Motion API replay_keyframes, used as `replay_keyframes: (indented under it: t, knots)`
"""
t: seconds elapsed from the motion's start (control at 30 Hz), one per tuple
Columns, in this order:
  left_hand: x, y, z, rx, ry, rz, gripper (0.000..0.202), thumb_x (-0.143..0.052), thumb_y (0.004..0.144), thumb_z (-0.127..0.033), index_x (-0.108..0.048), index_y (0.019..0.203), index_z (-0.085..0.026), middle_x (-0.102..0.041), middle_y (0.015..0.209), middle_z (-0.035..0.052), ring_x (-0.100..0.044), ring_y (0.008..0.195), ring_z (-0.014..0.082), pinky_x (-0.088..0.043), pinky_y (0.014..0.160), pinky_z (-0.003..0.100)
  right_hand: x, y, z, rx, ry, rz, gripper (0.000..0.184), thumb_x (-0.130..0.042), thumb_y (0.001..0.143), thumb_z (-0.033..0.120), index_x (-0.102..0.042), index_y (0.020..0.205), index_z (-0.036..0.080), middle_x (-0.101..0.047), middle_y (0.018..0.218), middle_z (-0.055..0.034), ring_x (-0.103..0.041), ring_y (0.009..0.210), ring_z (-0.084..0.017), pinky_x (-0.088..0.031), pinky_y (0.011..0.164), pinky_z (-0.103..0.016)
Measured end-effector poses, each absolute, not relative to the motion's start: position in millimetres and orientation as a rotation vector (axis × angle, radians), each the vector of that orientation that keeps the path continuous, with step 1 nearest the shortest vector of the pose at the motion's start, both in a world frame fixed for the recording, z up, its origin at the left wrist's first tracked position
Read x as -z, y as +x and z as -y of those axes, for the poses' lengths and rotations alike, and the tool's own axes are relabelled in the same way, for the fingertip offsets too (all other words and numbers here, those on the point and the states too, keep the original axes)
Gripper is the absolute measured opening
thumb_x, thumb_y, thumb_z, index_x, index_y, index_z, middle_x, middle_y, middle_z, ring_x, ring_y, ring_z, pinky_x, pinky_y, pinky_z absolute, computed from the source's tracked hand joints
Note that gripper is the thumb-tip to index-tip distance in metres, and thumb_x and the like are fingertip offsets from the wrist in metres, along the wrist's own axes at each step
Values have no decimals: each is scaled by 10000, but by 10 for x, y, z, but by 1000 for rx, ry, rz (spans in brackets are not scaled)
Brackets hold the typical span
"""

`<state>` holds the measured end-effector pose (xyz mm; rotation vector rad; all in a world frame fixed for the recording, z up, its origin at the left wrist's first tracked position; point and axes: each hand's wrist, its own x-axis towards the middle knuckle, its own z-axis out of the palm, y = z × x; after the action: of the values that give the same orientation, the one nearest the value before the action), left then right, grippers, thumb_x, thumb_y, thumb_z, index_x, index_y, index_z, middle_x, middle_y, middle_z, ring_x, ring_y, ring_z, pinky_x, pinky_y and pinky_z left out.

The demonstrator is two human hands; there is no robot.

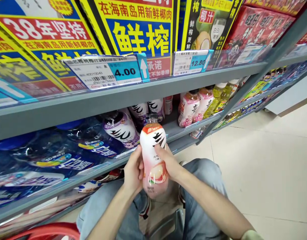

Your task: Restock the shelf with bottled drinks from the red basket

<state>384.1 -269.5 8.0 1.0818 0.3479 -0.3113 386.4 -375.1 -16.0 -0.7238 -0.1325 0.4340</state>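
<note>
The bottle [153,143] is upright between both hands, just in front of the shelf [173,128]. The left hand [133,171] wraps its lower part from 9 o'clock, fingers closed around it. The right hand [168,161] holds it from 3 o'clock, with the thumb across the label. At 10 o'clock from it, very near, a purple bottle [122,130] sits at the shelf edge. I think a careless push there could knock that one off. The label looks smooth, so a loose hold may let the bottle slide down to the floor [255,166].

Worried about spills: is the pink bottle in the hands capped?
Shut: the bottle wears a dark cap, upright between left hand and right hand.
</note>
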Motion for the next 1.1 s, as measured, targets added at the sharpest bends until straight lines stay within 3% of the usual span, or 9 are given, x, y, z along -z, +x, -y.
replay_keyframes:
  t: [0.2,0.4,0.6,0.83,1.1]
  knots:
    - [-153,3840,2752,329,1068,-475,697,-934,417,-538,-334,417,-183,-296,283,-72,-219,252,14,-149,300,147,134,3834,3759,-497,-670,-22,751,-790,578,838,-675,815,135,-708,637,-84,-712,605,-247,-637,589,-366]
    - [-180,3886,2798,277,1067,-406,688,-869,502,-594,-319,419,-188,-308,276,-59,-216,251,12,-139,304,152,83,3924,3820,-503,-700,41,730,-699,666,856,-675,801,139,-676,595,-81,-733,681,-278,-647,630,-398]
    - [-144,3870,2863,269,1049,-304,678,-805,625,-623,-313,450,-192,-311,295,-62,-226,253,23,-138,310,171,68,3961,3941,-579,-615,14,945,-241,854,951,-697,812,125,-683,622,-110,-713,653,-256,-629,601,-384]
    - [-109,3838,2865,306,1048,-268,677,-770,685,-623,-304,445,-195,-298,302,-61,-223,257,30,-126,312,184,134,3921,3942,-555,-610,-1,950,-230,850,953,-704,826,129,-671,609,-101,-694,625,-251,-620,578,-377]
    - [-154,3881,2813,232,1001,-384,667,-811,548,-587,-297,397,-191,-312,294,-54,-245,237,22,-145,300,174,56,3991,3862,-589,-602,2,967,-178,895,917,-712,849,113,-672,613,-97,-679,610,-234,-614,586,-361]
